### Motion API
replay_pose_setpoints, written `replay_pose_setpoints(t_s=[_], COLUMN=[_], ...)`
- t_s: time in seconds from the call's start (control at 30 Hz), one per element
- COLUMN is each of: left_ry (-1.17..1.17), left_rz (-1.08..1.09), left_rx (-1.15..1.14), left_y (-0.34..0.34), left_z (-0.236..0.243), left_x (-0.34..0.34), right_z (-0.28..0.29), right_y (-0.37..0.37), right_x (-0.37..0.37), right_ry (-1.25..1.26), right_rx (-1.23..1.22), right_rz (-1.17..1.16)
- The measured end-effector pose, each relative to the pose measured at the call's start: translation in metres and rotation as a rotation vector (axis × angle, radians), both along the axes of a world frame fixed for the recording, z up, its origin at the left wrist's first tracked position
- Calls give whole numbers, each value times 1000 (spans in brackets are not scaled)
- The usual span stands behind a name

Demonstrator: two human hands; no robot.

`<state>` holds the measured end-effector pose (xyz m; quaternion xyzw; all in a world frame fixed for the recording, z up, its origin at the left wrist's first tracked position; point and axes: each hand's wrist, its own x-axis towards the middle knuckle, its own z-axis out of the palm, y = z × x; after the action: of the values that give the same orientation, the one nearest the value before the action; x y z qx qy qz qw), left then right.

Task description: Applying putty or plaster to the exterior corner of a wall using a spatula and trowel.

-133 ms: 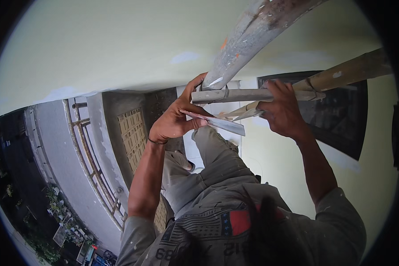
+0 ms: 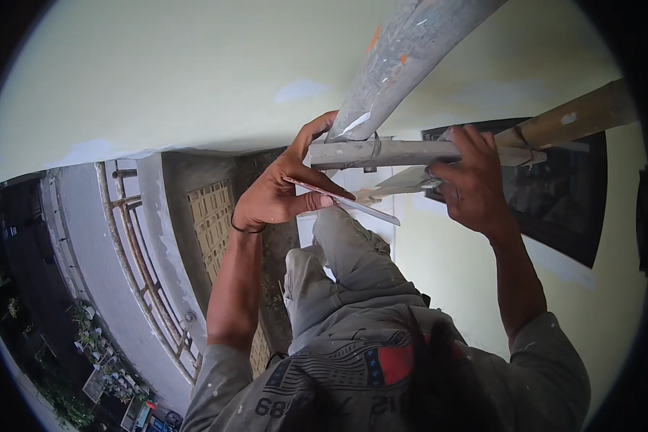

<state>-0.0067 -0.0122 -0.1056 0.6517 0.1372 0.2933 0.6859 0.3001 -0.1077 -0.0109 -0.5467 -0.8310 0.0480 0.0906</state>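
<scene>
My left hand (image 2: pixel 281 191) is closed on a flat scraper (image 2: pixel 371 210), thumb pressed along it. The scraper has a reddish back edge and a pale grey blade pointing right. Fingers of that hand reach behind the thick, paint-spattered left rail (image 2: pixel 403 68) of a bamboo ladder. My right hand (image 2: pixel 475 180) is closed at the right part of the ladder's top rung (image 2: pixel 403 153), fingers over it. From under its fingertips a whitish, wedge-shaped putty knife blade (image 2: pixel 403 180) points left; its handle is hidden in the hand.
The brown right rail (image 2: pixel 576 119) slants to the upper right. A pale yellow-green wall (image 2: pixel 158 79) with whitish patches stands ahead. A dark-framed window (image 2: pixel 561 194) is at right. A rusty metal railing (image 2: pixel 140 248) runs at left, with potted plants (image 2: pixel 104 345) far below.
My right hand has moved slightly right with the blade under it. The left hand's scraper has tilted to a narrower view. My legs have shifted a little.
</scene>
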Motion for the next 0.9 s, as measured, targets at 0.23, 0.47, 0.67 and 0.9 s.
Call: replay_pose_setpoints(t_s=[0.23, 0.47, 0.67, 0.9], left_ry=[-287, -610, -422, -526], left_rz=[82, 54, 295, 381], left_rx=[259, 689, 526, 228], left_y=[42, 54, 35, 22], left_z=[40, 16, 19, -26], left_x=[30, 44, 60, 70], right_z=[48, 27, 23, 4], right_y=[35, 8, 3, -14], right_x=[14, 5, 44, 10], right_ry=[36, 57, 67, -36], right_rx=[320, 311, 869, 646], right_rz=[9, -129, 0, -84])
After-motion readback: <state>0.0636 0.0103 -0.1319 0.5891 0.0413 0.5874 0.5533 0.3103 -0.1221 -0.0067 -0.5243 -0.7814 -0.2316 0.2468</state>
